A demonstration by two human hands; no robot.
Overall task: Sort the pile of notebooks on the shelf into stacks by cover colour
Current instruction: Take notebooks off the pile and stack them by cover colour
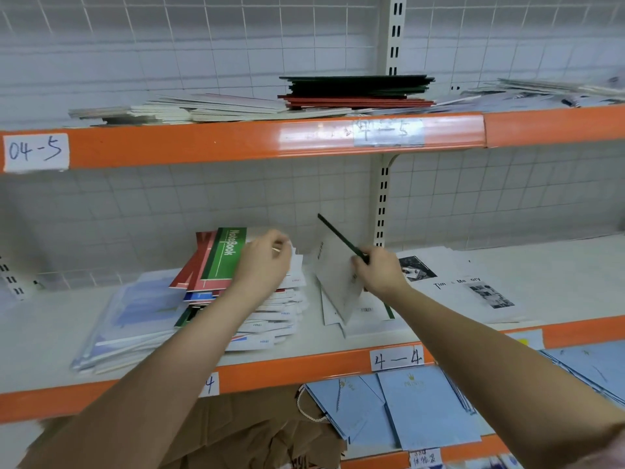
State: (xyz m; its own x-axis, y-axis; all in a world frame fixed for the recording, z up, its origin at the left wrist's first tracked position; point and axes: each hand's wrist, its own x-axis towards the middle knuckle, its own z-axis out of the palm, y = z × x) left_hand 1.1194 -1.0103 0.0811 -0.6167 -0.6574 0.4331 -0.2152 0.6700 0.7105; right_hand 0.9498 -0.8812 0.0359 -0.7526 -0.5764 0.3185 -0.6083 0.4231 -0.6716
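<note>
Two hands work: right fingers (363, 262) pinch a tilted notebook (341, 279); left fingers (280, 245) curl over the pile (243, 299).

I see left hand (265, 262) resting on the mixed notebook pile (236, 299); right hand (378, 270) grips a tilted green-spined notebook (338, 269) above the shelf (304, 343).

On the middle shelf (338, 338), the pile of notebooks (236, 299) sits left of centre, with the left hand (265, 262) resting on top of it. Just right of the pile, the right hand (378, 270) holds a tilted notebook (340, 272) above a small stack (358, 314). Plastic-wrapped sheets (128, 319) lie left of the pile, printed sheets (473, 286) at far right; the upper shelf (236, 140) carries more stacks.
</note>
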